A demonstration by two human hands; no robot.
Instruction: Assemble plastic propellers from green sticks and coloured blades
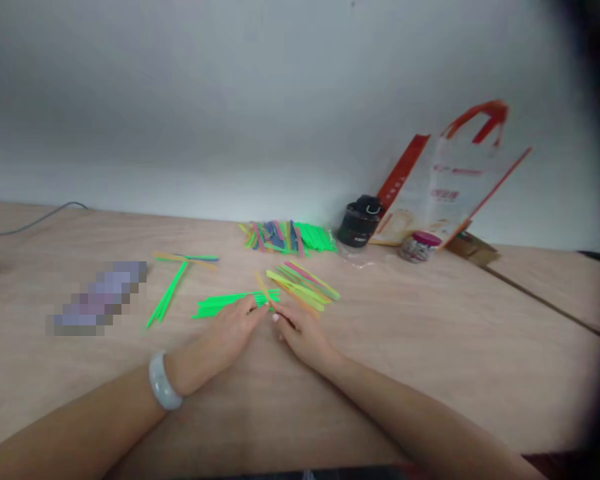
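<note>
head view: our left hand (225,330) lies on the green craft sticks (230,304), fingers pressed together; our right hand (303,333) sits just beside them, grip unclear; yellow and pink sticks (303,285) lie beside them too.

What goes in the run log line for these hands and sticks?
left hand: on green sticks | right hand: by orange stick | surface: wooden table

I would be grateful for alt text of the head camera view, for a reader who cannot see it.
The left hand, wearing a white bangle, touches green sticks on a wooden table, and the right hand sits beside yellow and pink sticks. A heap of coloured sticks and a carrier bag sit behind.
</note>
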